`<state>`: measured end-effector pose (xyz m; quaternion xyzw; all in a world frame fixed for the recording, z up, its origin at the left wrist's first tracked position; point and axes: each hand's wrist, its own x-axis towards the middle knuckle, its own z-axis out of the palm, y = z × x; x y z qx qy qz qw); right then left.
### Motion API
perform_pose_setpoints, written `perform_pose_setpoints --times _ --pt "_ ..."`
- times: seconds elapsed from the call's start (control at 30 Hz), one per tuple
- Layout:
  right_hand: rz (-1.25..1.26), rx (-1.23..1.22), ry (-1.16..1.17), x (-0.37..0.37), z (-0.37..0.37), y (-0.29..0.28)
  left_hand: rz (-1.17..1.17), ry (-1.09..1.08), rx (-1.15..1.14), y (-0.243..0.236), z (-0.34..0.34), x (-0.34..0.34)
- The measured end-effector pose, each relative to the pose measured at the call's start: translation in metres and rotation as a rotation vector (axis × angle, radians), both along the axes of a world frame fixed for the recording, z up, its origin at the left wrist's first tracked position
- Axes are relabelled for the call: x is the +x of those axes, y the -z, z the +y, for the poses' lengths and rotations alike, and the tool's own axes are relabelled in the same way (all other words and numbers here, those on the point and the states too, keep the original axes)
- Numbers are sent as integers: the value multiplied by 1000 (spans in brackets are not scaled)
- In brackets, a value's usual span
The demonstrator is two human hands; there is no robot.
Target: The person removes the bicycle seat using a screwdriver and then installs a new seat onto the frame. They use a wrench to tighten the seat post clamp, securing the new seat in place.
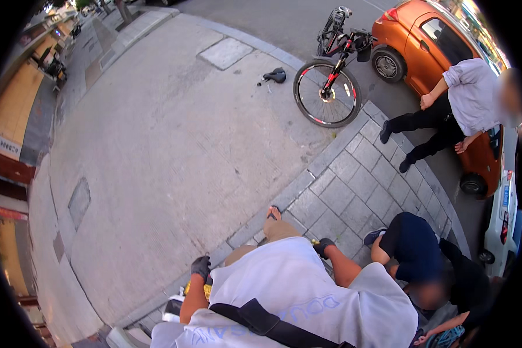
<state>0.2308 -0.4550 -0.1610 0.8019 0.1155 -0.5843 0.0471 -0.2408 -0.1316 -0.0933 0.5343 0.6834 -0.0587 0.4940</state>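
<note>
My left hand, in a dark glove, hangs beside my left thigh with its fingers loosely apart and nothing visible in them. Just below it, a yellow item shows partly from behind my arm. At my right side, my right hand wears a dark glove too. Its fingers look curled, and a small yellow-green bit shows at their tips, too small to name. A bicycle with red marks on its fork stands ahead at the kerb. A black bicycle saddle lies apart from it on the concrete.
A person in a light shirt stands by an orange car at right. Close on my right, another person in dark blue bends low. Grey paving slabs border the concrete. A white car is farther right.
</note>
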Motion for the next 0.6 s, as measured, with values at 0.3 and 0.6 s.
perform_pose_setpoints --times 0.3,0.6 --pt "-505 680 -16 225 364 -76 141 -275 -91 21 203 58" --pt "-415 98 481 228 486 -12 78 -103 -34 89 584 224"
